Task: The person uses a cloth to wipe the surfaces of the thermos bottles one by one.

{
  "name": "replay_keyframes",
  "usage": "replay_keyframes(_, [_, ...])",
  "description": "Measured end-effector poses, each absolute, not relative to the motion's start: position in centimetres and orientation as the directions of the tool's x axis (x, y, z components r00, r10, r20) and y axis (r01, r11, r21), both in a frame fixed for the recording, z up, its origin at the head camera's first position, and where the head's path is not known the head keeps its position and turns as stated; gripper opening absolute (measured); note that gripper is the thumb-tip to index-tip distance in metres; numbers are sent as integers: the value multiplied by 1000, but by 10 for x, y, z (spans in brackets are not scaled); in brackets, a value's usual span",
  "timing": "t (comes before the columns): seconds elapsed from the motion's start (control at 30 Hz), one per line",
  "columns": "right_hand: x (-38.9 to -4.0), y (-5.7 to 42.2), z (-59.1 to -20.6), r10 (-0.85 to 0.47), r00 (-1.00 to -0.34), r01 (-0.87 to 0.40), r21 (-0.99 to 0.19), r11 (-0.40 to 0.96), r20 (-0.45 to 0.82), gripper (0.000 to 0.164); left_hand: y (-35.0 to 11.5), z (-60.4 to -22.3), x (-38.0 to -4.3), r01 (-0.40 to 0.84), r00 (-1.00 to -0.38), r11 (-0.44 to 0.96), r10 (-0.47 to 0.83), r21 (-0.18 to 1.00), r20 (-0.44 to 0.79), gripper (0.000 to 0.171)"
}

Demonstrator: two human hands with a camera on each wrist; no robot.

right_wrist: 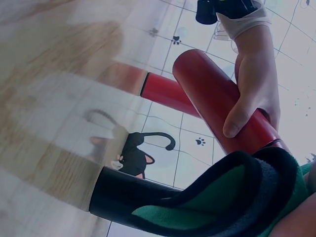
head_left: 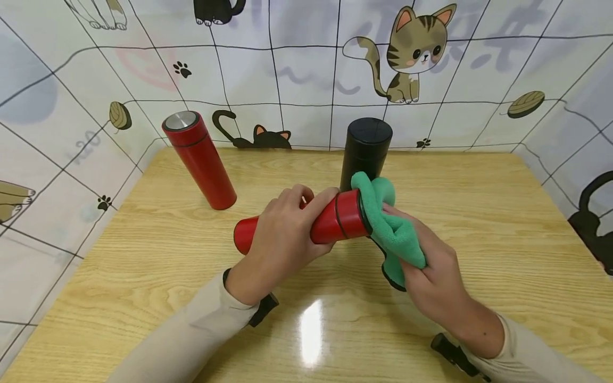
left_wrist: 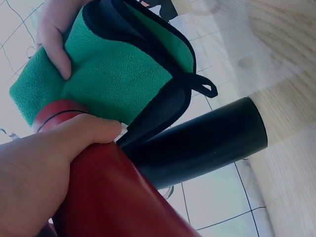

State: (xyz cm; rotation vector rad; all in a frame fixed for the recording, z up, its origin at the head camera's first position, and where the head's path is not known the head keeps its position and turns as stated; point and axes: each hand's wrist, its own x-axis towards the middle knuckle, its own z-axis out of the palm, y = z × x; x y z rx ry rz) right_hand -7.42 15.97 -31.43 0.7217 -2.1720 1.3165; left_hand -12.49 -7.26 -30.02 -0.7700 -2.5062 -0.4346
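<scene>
My left hand (head_left: 287, 231) grips a red thermos (head_left: 335, 219) around its body, tilted sideways above the table with its cap end to the right. A green cloth (head_left: 390, 229) with a dark trim covers that cap end. My right hand (head_left: 433, 260) holds the cloth against the cap, thumb on the near side. In the left wrist view, the cloth (left_wrist: 118, 64) hangs over the top of the thermos (left_wrist: 118, 192), and its small dark loop shows. The right wrist view shows the left thumb lying along the red body (right_wrist: 212, 98).
A black thermos (head_left: 367, 146) stands upright just behind the cloth. Another red thermos (head_left: 201, 162) with a silver-topped lid stands at the back left. The wooden table (head_left: 143, 266) is backed by a wall (head_left: 306, 74) with cat drawings. Dark bands circle both wrists.
</scene>
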Motion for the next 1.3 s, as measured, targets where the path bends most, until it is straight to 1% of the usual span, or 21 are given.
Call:
replay_keyframes(0.17, [-75, 161, -316, -183, -705, -693, -609, 387, 685, 44, -69, -301, -125, 613, -723, 773, 467, 162, 509, 74])
replay_keyframes(0.27, [-76, 162, -316, -176, -715, -683, -623, 382, 676, 45, -68, -299, -123, 616, -725, 768, 466, 174, 508, 74])
replay_keyframes(0.4, [-75, 161, -315, -183, -736, -665, -644, 378, 652, 51, -70, -296, -124, 597, -738, 780, 441, 188, 511, 74])
replay_keyframes(0.53, [-74, 160, -315, -165, -740, -660, -654, 370, 653, 50, -70, -298, -124, 599, -740, 775, 440, 201, 509, 73])
replay_keyframes(0.67, [-71, 162, -315, -109, -770, -620, -695, 365, 629, 51, -69, -299, -121, 616, -734, 744, 422, 260, 531, 73])
replay_keyframes(0.77, [-68, 162, -317, -63, -809, -565, -744, 358, 584, 54, -69, -297, -119, 637, -727, 701, 407, 320, 554, 74])
replay_keyframes(0.8, [-68, 162, -318, -52, -822, -548, -762, 345, 567, 52, -69, -296, -118, 645, -723, 684, 404, 340, 560, 74])
replay_keyframes(0.83, [-67, 162, -318, -46, -838, -526, -782, 334, 544, 51, -69, -295, -118, 654, -721, 666, 401, 360, 565, 75])
replay_keyframes(0.9, [-65, 160, -319, -75, -872, -482, -820, 309, 484, 48, -68, -295, -116, 668, -719, 622, 397, 408, 571, 77])
replay_keyframes(1.03, [-63, 157, -320, -189, -925, -376, -873, 310, 331, 38, -69, -294, -114, 694, -715, 497, 387, 522, 583, 81])
replay_keyframes(1.1, [-63, 157, -319, -236, -930, -348, -879, 326, 281, 36, -69, -294, -114, 709, -705, 409, 382, 575, 598, 82])
replay_keyframes(1.2, [-64, 157, -320, -279, -926, -340, -882, 327, 254, 38, -70, -291, -114, 721, -688, 249, 369, 647, 624, 85])
replay_keyframes(1.3, [-67, 158, -321, -280, -932, -319, -883, 345, 228, 40, -72, -289, -113, 695, -700, 117, 333, 709, 631, 91])
